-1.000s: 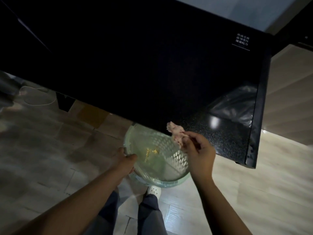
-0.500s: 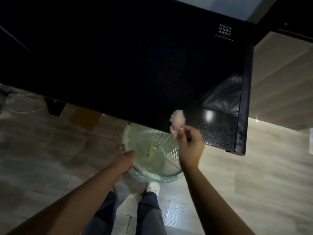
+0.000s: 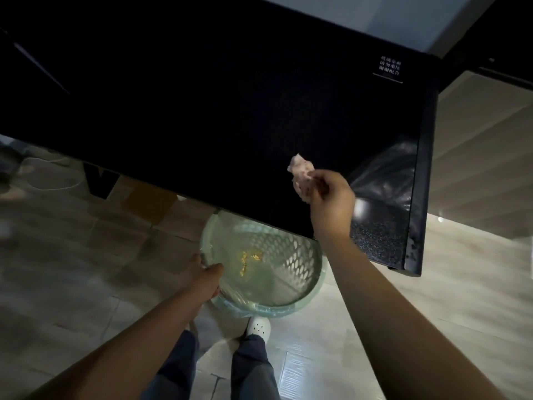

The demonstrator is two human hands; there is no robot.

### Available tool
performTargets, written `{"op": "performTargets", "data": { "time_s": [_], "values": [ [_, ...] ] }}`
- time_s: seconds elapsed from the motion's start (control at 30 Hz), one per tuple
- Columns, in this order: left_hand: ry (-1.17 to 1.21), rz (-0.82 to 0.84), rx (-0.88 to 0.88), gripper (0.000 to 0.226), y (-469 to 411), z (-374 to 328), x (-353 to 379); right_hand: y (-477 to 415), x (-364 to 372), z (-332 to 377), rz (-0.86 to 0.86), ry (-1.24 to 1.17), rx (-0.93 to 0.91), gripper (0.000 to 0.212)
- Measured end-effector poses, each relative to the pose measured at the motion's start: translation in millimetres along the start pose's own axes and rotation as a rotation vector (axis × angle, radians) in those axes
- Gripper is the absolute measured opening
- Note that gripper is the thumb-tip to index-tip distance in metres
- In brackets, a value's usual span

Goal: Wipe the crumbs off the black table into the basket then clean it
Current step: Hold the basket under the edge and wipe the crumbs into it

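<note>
Black table (image 3: 230,111), basket (image 3: 291,255) below edge, likely crumbs (image 3: 248,259)

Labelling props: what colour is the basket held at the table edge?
Pale mint-green basket with a lattice-holed wall; the head view shows it best.

The scene was dim. The black table (image 3: 202,105) swallowed nearly all the light, and its top read as a featureless dark. Only near its right corner did a small white glare spot (image 3: 361,206) and a glossy, crinkled reflection (image 3: 386,174) show, and there the speckled finish came up. The pale floor (image 3: 461,284) on the right was the brightest area. On the left it lay murky and smeared with blur. The wide lens bowed the table's edges.
</note>
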State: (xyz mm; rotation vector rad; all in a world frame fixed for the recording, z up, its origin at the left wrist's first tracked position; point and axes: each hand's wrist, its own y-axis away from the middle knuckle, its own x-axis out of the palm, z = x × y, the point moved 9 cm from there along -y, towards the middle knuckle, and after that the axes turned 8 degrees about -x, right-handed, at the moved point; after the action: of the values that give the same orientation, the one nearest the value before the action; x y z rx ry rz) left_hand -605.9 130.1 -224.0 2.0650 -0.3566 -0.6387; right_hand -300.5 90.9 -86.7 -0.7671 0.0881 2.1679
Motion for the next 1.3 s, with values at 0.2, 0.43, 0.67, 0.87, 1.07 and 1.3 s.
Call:
{"op": "performTargets", "data": {
  "time_s": [0.2, 0.43, 0.67, 0.87, 1.07, 1.3],
  "values": [
    [-0.015, -0.009, -0.012, 0.023, -2.5, 3.7, -3.8, 33.9, 40.1, -3.3, 0.148, -0.022, 0.022, 0.025],
    [-0.008, 0.006, 0.007, 0.024, 4.1, 3.7, -9.1, 148.3, 32.7, 0.6, 0.413, -0.083, 0.069, 0.039],
    [-0.085, 0.011, 0.0, 0.028, 8.6, 4.8, -0.4, 108.8, -36.9, -10.4, 0.085, -0.096, 0.164, 0.026],
    [-0.123, 0.009, -0.001, 0.036, 14.1, 2.4, 13.7, 18.6, -102.7, -50.9, -0.326, -0.001, 0.17, 0.018],
    [-0.081, 0.003, -0.002, 0.022, 12.9, 4.4, 14.9, -19.6, -59.8, -99.7, -0.179, 0.123, 0.29, 0.034],
    [-0.06, -0.006, -0.03, 0.031, -1.5, 10.9, -15.4, 17.2, 41.7, -10.3, 0.099, -0.076, -0.05, 0.03]
  ]
}}
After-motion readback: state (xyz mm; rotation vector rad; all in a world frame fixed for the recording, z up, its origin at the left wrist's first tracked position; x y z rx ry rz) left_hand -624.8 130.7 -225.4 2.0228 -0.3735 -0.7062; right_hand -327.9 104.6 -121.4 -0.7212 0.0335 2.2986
